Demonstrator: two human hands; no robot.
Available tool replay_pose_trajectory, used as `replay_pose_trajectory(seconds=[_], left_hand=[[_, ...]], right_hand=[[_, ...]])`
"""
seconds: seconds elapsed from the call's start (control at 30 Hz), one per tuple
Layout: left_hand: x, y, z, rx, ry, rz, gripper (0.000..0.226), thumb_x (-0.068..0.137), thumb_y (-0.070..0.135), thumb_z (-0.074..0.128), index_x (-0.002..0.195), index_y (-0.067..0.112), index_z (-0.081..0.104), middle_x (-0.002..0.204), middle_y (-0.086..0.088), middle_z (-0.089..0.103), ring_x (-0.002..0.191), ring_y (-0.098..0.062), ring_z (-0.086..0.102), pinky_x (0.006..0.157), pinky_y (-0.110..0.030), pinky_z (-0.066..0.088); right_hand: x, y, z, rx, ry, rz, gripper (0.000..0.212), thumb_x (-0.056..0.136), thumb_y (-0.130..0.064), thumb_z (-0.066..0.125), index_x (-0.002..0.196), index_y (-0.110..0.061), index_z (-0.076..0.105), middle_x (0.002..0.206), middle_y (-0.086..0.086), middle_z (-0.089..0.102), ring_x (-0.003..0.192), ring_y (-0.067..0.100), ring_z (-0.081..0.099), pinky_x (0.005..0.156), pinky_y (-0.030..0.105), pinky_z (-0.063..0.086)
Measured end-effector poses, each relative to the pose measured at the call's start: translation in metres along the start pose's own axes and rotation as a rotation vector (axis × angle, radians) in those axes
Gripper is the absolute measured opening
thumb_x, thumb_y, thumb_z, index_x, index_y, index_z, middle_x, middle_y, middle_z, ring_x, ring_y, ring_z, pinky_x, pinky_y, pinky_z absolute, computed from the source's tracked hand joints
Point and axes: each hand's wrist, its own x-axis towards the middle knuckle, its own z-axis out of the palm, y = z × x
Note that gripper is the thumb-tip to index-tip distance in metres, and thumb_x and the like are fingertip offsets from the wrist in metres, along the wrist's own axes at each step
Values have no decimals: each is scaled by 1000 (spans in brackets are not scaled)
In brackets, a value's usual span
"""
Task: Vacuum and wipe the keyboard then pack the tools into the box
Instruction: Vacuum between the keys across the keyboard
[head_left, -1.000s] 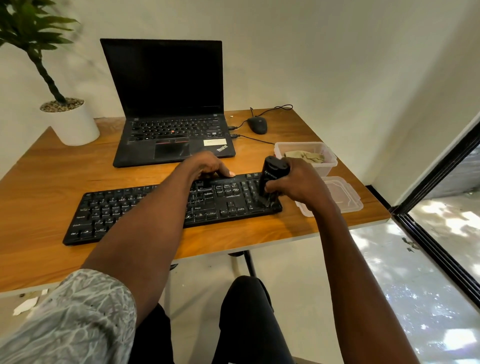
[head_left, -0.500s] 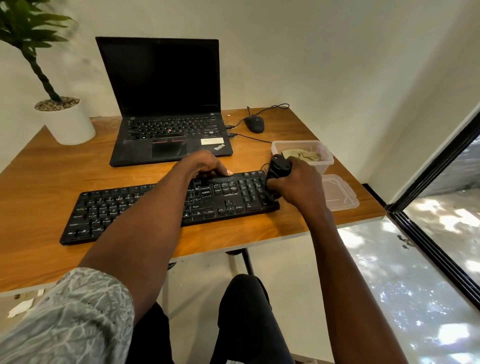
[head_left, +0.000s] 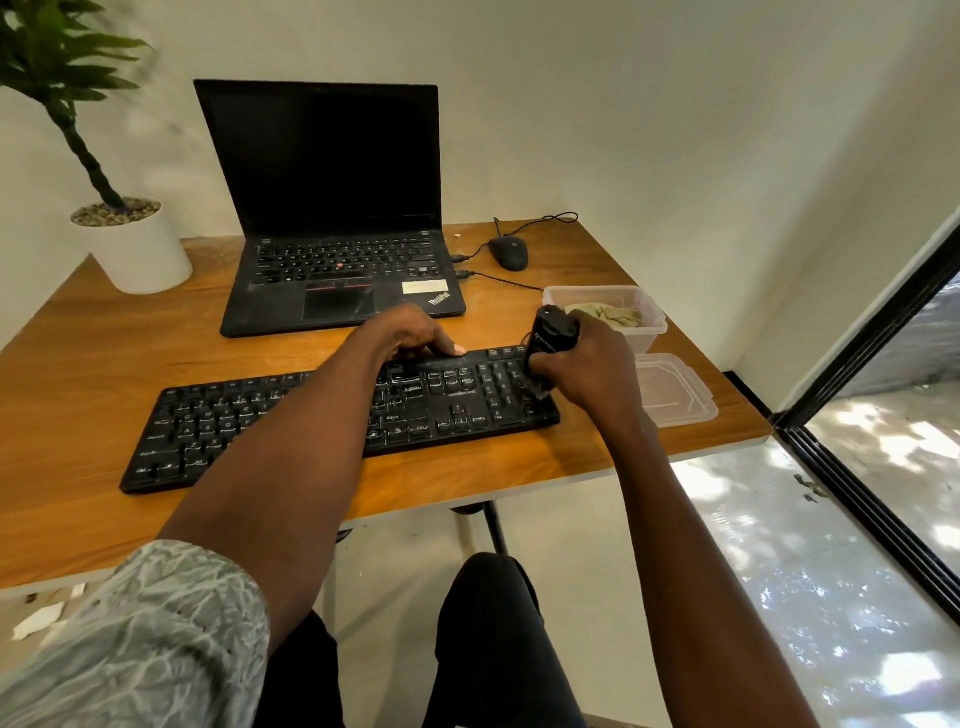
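A black keyboard (head_left: 218, 421) lies across the wooden desk (head_left: 93, 338). My right hand (head_left: 587, 369) grips a small black handheld vacuum (head_left: 549, 335), held upright with its nozzle down on the number pad at the keyboard's right end. My left hand (head_left: 410, 332) rests on the keyboard's far edge, thumb stretched along the top row, steadying it. A clear plastic box (head_left: 652, 332) with a crumpled beige cloth (head_left: 610, 314) inside stands just behind my right hand. Its clear lid (head_left: 675, 389) lies flat to the right of the keyboard.
An open black laptop (head_left: 332, 208) sits behind the keyboard, with a wired black mouse (head_left: 509, 253) to its right. A white plant pot (head_left: 135, 249) stands at the back left. The desk's right edge is close to the lid, and a glass door frame (head_left: 872, 338) is beyond.
The vacuum moved toward the far edge of the number pad half a second ago, then came back nearer over the pad. My left hand has stayed on the keyboard's top edge.
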Motion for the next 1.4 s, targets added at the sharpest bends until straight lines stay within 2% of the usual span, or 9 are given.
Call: replay_pose_trajectory(seconds=[0.13,0.3,0.47,0.67,0.83,1.07,1.2,1.27,1.4], left_hand=[[-2,2,1,9,-11,14,29,80,19,77,102,3,68,97,-12,68,86,-25,62,77,-38,51],[-3,2,0,10,-10,16,29,80,20,77,102,3,67,99,-12,67,89,-25,61,81,-38,49],[-3,2,0,16,-19,9,30,80,20,76,104,4,67,96,-11,66,84,-23,59,75,-35,47],[-2,3,1,24,0,19,22,81,20,76,96,5,69,95,-10,67,83,-23,60,75,-35,48],[-3,1,-1,13,-12,14,28,78,22,78,98,5,68,99,-12,68,88,-25,62,81,-39,49],[-2,3,-1,10,-5,25,11,82,17,74,83,9,67,88,-9,67,74,-20,61,68,-33,50],[-1,2,-1,0,-9,19,10,82,16,75,85,8,69,89,-9,68,75,-21,62,68,-33,50],[-1,2,-1,3,-15,15,12,82,18,75,85,8,69,90,-9,68,76,-21,62,69,-33,50],[-1,1,-1,-3,-13,15,11,82,18,75,84,9,68,89,-9,68,77,-21,62,67,-32,50]], right_hand=[[3,-10,0,73,-367,-69,35,73,-24,79,102,-19,60,95,0,67,89,16,66,76,34,56],[14,-9,6,-4,-157,-139,30,71,-26,77,95,-18,60,89,0,66,82,18,61,70,33,49],[15,-13,-13,65,-564,-135,27,70,-10,77,91,-13,62,89,6,68,82,22,66,70,34,53],[26,-14,13,58,-237,-172,29,69,-21,77,93,-19,61,85,-2,66,80,15,63,69,32,51],[27,-19,-7,72,-618,-130,24,70,-5,74,86,-16,61,88,7,69,83,21,67,69,32,54],[44,-15,20,65,-272,-234,28,71,-15,76,92,-21,58,83,-6,62,73,5,57,59,19,38],[40,-8,3,98,-506,-193,25,67,-9,76,88,-14,62,82,3,67,79,21,64,70,35,51],[39,-8,-6,111,-610,-141,27,67,-2,74,90,-10,63,81,3,68,78,19,65,67,30,50],[49,-10,6,76,-478,-158,31,70,-11,76,96,-16,63,87,0,68,82,15,64,68,28,45]])
